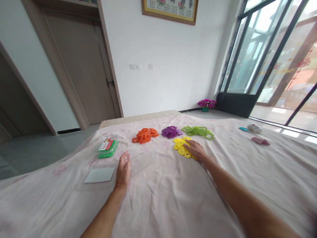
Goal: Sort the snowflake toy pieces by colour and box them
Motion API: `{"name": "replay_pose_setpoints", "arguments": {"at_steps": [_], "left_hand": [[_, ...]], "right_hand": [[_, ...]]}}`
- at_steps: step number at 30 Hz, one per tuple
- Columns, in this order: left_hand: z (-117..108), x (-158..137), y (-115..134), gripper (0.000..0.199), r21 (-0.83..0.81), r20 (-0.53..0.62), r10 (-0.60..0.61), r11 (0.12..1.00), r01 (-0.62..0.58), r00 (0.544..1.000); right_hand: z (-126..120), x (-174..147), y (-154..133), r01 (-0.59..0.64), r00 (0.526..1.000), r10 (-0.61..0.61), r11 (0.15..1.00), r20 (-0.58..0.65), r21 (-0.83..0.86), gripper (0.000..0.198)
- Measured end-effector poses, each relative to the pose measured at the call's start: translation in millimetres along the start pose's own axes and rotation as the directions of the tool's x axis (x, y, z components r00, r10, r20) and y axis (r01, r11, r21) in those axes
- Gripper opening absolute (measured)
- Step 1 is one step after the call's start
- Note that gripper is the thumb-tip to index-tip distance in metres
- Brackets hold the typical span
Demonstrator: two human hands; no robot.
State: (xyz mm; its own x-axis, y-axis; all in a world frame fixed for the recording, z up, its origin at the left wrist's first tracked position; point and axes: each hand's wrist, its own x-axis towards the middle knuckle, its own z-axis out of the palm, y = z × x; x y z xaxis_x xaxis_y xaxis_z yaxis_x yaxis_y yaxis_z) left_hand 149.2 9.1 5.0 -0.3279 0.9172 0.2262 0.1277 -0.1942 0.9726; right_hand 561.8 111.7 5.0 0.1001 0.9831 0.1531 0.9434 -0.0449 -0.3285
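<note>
My left hand (123,170) is closed at the left edge of a clear plastic box (143,162), its thumb and fingers pointing up. Beside it on the left lies another clear plastic part with a white card (99,175) in it. My right hand (195,149) lies with fingers stretched over a loose pile of yellow flower-shaped plastic pieces (181,148), touching them. Beyond the hands sit piles of similar pieces: orange (145,135), purple (171,132) and light green (198,131). A closed clear box (107,146) with a printed label holds green pieces at the left.
A pale pink, wrinkled cloth (160,205) covers the surface. At the right lie a dull pink folded item (260,141), a white object (254,128) and a blue item (244,129). Potted purple flowers (206,104) stand on the floor by the glass door.
</note>
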Motion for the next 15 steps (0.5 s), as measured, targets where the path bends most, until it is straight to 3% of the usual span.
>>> {"name": "replay_pose_setpoints", "arguments": {"at_steps": [6,9,11,15], "left_hand": [[1.9,-1.9,5.9,0.051,-0.006,-0.014,-0.072,0.997,0.072,0.997],[2.0,-2.7,7.7,0.052,-0.008,-0.020,-0.082,0.997,0.081,0.996],[1.9,-3.2,8.3,0.052,-0.010,-0.025,-0.085,0.996,0.085,0.996],[1.4,-3.2,7.0,0.049,0.035,-0.048,-0.044,0.998,0.046,0.998]], "right_hand": [[14.3,-21.4,-36.0,0.085,0.996,-0.082,0.987,-0.024,0.140,0.059],[16.5,-24.6,-45.1,0.204,0.979,-0.194,0.910,-0.065,0.361,0.056],[12.1,-18.6,-43.5,0.207,0.978,-0.175,0.869,-0.112,0.449,0.056],[-4.5,10.5,-23.2,0.071,0.981,-0.025,0.969,-0.192,0.237,0.052]]}}
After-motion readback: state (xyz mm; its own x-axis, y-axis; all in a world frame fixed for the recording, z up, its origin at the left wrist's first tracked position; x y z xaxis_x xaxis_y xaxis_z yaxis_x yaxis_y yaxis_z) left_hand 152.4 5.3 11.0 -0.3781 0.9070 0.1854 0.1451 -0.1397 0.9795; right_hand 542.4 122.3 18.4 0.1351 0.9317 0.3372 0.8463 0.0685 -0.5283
